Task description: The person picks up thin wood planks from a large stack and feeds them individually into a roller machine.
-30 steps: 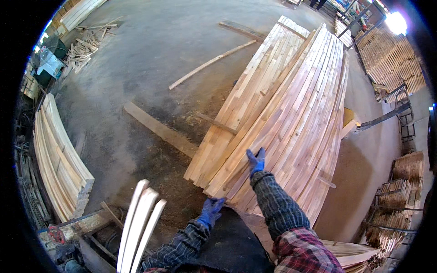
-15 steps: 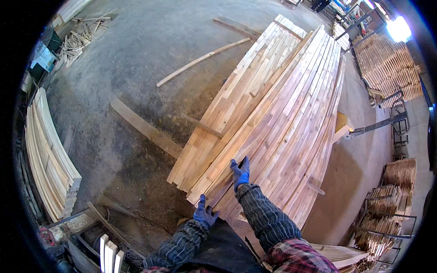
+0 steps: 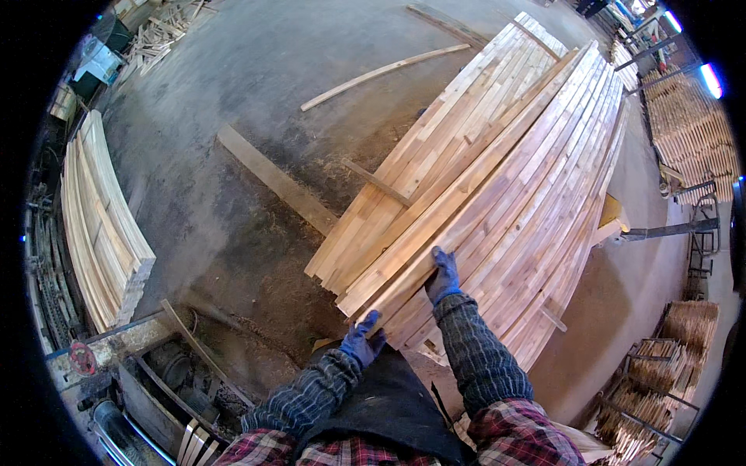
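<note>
My right hand [image 3: 444, 273] lies flat, fingers spread, on a long plank [image 3: 466, 194] atop the board stack [image 3: 544, 210]. My left hand [image 3: 362, 339] grips that plank's near end at the stack's near edge.

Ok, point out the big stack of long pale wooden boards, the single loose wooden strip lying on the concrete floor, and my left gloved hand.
Big stack of long pale wooden boards [image 3: 513, 179], head view: top face.
Single loose wooden strip on the concrete floor [image 3: 385, 72], head view: mid-length.
Left gloved hand [image 3: 362, 339], head view: back of the blue glove.
</note>
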The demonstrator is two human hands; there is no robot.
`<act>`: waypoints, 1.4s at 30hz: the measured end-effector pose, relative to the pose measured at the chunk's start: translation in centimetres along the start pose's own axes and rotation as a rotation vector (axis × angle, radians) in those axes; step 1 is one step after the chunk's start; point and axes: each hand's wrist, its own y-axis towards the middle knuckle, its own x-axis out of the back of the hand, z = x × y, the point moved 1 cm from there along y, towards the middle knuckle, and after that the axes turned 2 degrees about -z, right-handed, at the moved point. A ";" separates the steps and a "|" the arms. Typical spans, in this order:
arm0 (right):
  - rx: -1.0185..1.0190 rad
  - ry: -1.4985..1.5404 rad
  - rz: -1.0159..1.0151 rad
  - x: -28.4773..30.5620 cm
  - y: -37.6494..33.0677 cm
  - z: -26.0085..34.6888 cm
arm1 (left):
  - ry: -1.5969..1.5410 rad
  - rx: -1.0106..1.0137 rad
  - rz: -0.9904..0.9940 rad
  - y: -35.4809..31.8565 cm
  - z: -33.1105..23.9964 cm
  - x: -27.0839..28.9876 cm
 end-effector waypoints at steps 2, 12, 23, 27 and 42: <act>-0.122 0.093 -0.023 1.8 1.4 1.3 | -0.052 0.028 0.239 -0.7 1.0 0.9; -0.033 0.058 -0.112 -0.1 -4.6 3.8 | 1.053 -0.688 0.330 -4.9 -7.0 -4.2; -0.222 -0.661 0.718 1.2 -21.6 -2.9 | 1.243 -0.294 0.791 -9.8 -8.5 -17.4; -0.557 0.039 0.246 1.1 -13.2 3.8 | 1.385 -0.284 0.649 -14.9 -8.3 -7.4; 0.410 -0.165 0.410 -5.5 -1.4 5.0 | 1.671 -0.677 0.045 -33.2 -13.6 26.2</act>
